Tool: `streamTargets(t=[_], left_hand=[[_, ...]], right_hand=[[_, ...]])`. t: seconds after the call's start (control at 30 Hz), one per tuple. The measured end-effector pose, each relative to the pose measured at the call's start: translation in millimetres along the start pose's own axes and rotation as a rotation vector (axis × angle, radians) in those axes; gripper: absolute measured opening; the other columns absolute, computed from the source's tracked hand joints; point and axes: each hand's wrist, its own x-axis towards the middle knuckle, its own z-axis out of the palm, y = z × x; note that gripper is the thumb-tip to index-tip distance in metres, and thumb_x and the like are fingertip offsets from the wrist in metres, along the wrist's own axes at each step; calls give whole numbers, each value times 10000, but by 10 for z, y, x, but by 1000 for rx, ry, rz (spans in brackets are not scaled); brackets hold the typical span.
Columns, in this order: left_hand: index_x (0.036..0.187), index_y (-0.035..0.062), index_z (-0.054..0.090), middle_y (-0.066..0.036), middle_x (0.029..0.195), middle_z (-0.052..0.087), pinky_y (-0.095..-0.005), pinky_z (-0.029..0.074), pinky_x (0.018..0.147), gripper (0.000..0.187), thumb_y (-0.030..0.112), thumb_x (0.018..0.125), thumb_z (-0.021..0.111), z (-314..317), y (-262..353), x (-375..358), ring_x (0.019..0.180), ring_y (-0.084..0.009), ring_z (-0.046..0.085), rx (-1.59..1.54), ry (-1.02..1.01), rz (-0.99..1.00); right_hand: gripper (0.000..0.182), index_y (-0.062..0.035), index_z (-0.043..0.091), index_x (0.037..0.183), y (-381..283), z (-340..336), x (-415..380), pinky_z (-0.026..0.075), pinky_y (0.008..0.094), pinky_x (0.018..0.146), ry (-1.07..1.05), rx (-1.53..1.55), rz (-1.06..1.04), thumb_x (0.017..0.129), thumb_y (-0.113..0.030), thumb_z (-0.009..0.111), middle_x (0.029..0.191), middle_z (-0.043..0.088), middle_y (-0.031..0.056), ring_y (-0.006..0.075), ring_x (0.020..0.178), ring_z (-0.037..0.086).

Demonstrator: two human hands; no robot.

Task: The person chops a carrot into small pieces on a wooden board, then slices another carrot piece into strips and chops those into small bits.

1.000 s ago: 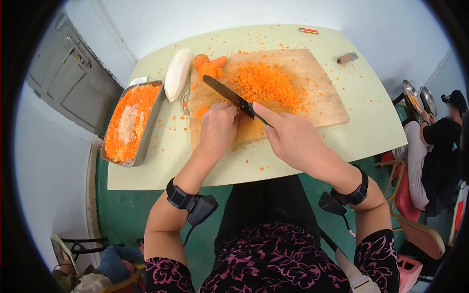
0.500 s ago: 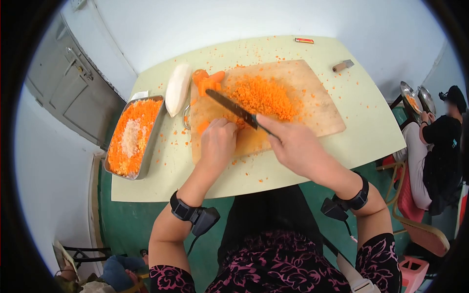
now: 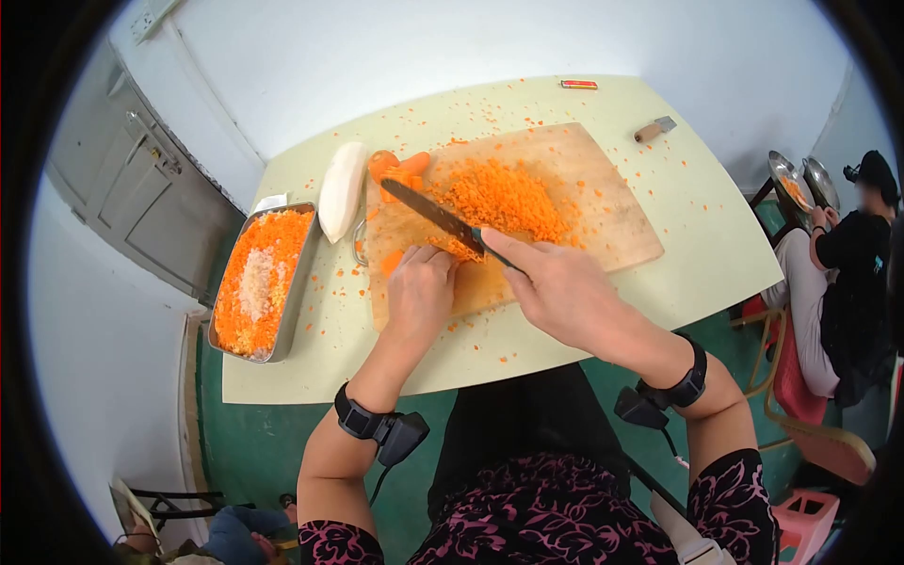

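My right hand [image 3: 560, 292] is wrapped round the black handle of a kitchen knife [image 3: 426, 211], its dark blade angled up and left over the wooden cutting board [image 3: 612, 193]. Beside the blade, my left hand [image 3: 421, 287] is closed with bent fingers on a piece of carrot [image 3: 391, 263], mostly covered by the hand. Fine orange shreds show between the fingertips and the blade. A heap of chopped carrot [image 3: 513, 200] lies beyond the knife. Larger carrot pieces [image 3: 405, 169] rest at the board's far left corner.
Left of the board lie a peeled white radish [image 3: 341, 193] and a metal tray [image 3: 293, 303] of chopped carrot and paler bits. A lighter [image 3: 578, 85] and a short wooden-handled blade [image 3: 654, 129] lie at the back. A seated person [image 3: 852, 254] holds a metal bowl at right.
The knife and right hand have shifted slightly left relative to the board. My left hand stays on the carrot. The whole view has tilted a little.
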Motion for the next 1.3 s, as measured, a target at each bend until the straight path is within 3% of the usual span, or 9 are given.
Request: streamTargets(t=[0.3,0.4,0.8,0.93,1.3], left_hand=[[718,24,643,-87,754,621,-346,488,631,14,19,710,633,46,-31,-29,720,-263,574,46,45,92],[770,7,671,-95,811,659,-357,493,667,60,12,714,651,-7,20,-35,743,-277,593,35,-16,42],[817,-23,630,-129,821,614,-353,495,699,187,-46,644,563,81,-117,63,813,-285,575,14,-43,237],[837,-26,637,-129,840,624,-349,498,706,215,-63,635,571,144,-142,50,807,-283,576,-2,-12,212],[815,-41,668,-133,851,650,-352,503,678,125,-47,693,639,111,-52,30,765,-286,601,-79,41,131]], right_hand=[[386,-25,529,1222,66,-19,-2,478,427,568,15,-46,19,845,-105,538,692,601,177,328,612,600],[377,-34,536,1214,51,-79,21,478,430,575,28,-16,14,844,-107,542,692,603,175,331,614,600],[371,-51,544,1208,32,-174,19,475,437,597,46,15,60,841,-107,548,678,602,183,337,659,606],[373,-44,542,1211,46,-161,-24,472,441,596,-37,-19,104,842,-105,547,679,601,186,342,663,604],[362,-17,543,1200,38,-55,-7,471,435,571,55,31,21,846,-87,544,657,591,184,340,620,597]])
